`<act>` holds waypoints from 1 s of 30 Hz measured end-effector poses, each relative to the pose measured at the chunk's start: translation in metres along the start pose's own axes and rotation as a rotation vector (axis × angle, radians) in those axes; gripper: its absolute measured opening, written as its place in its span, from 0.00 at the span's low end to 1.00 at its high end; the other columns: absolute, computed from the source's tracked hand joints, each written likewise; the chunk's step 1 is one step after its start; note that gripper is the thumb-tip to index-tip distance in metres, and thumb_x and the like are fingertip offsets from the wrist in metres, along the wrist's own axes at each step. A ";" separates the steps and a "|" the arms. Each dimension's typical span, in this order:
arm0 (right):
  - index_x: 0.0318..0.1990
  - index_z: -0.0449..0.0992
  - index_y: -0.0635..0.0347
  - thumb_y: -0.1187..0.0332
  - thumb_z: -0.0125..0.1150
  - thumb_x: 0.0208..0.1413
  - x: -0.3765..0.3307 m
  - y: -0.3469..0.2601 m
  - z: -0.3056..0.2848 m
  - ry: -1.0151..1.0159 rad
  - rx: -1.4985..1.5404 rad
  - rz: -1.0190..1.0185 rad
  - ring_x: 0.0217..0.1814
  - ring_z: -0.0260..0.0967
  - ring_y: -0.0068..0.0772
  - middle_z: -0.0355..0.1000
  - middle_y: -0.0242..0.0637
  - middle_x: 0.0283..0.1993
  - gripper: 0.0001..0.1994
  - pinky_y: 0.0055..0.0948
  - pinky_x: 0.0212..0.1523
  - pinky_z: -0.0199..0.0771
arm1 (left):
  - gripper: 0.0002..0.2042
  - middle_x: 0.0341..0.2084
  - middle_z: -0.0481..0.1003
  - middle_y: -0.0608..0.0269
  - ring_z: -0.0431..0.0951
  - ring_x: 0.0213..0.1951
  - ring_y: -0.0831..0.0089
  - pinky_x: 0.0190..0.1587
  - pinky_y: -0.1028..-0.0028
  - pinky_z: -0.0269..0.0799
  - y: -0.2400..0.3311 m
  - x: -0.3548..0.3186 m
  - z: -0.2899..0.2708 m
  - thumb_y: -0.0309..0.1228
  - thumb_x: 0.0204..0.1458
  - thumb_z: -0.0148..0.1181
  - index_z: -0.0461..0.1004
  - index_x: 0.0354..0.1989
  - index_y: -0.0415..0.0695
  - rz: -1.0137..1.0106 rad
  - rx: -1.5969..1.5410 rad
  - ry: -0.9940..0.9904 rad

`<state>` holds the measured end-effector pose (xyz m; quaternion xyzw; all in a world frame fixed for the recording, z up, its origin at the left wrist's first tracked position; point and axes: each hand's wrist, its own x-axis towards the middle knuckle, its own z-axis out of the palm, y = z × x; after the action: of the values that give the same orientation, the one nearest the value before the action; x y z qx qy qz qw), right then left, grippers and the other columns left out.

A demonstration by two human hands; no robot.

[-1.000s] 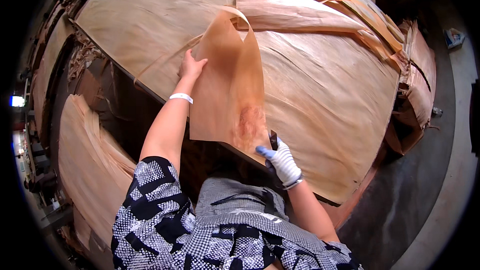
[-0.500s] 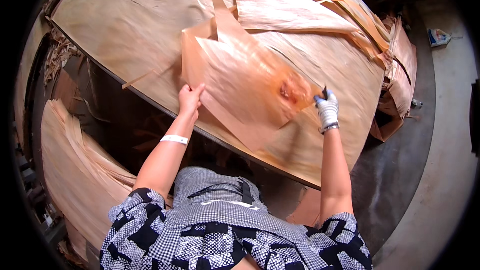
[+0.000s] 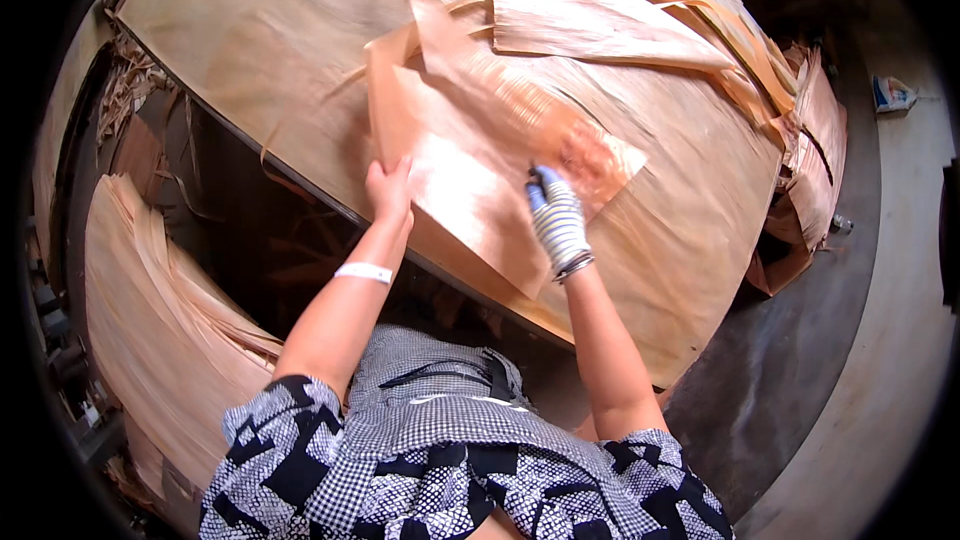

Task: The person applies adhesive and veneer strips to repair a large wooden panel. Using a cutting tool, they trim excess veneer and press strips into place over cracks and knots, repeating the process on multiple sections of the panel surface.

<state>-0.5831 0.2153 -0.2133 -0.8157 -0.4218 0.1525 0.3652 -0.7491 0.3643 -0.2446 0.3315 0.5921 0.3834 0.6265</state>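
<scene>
A torn, knotted piece of thin wood veneer (image 3: 455,175) lies tilted across the near part of a broad stack of veneer sheets (image 3: 680,275). My bare left hand (image 3: 388,190) is closed on its near left edge, thumb on top. Over the piece's middle, just left of the dark knot, is my right hand (image 3: 558,220) in a striped glove with blue fingertips. Its fingers are closed around a small dark tool (image 3: 534,171), mostly hidden; its exact kind cannot be made out. A narrow strip of the piece curls up at its far end.
Another veneer piece (image 3: 600,20) with loose strips lies at the far right of the stack. Bent offcuts (image 3: 815,160) hang past its right edge. A pile of curved veneer (image 3: 150,310) stands at my left. A plastic pack (image 3: 892,95) lies on the floor at right.
My right hand has swept left from the piece's right end to over its middle, still with the dark tool. The left hand keeps its hold, and the view has shifted slightly.
</scene>
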 end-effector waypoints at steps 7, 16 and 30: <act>0.41 0.68 0.60 0.67 0.52 0.51 -0.025 0.002 0.036 0.002 -0.058 0.147 0.39 0.67 0.50 0.69 0.48 0.37 0.11 0.40 0.40 0.67 | 0.17 0.42 0.66 0.55 0.68 0.43 0.66 0.47 0.69 0.63 -0.004 -0.026 -0.029 0.22 0.48 0.54 0.60 0.47 0.37 0.667 0.458 0.203; 0.43 0.66 0.58 0.67 0.48 0.53 -0.051 0.012 0.017 0.005 -0.148 0.274 0.37 0.67 0.54 0.69 0.51 0.36 0.11 0.43 0.37 0.67 | 0.23 0.63 0.48 0.60 0.46 0.64 0.65 0.63 0.66 0.42 -0.012 0.042 0.002 0.34 0.55 0.40 0.55 0.60 0.44 1.169 1.440 -0.460; 0.45 0.61 0.60 0.67 0.33 0.57 0.035 -0.106 0.112 -0.505 -0.456 0.256 0.37 0.72 0.52 0.72 0.54 0.36 0.12 0.49 0.34 0.69 | 0.22 0.56 0.62 0.64 0.60 0.58 0.67 0.58 0.69 0.55 -0.003 0.055 -0.004 0.25 0.51 0.43 0.59 0.56 0.47 1.135 1.128 -0.279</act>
<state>-0.6852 0.3354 -0.2113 -0.8589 -0.4165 0.2958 0.0363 -0.7525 0.4109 -0.2749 0.8920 0.3542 0.2416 0.1433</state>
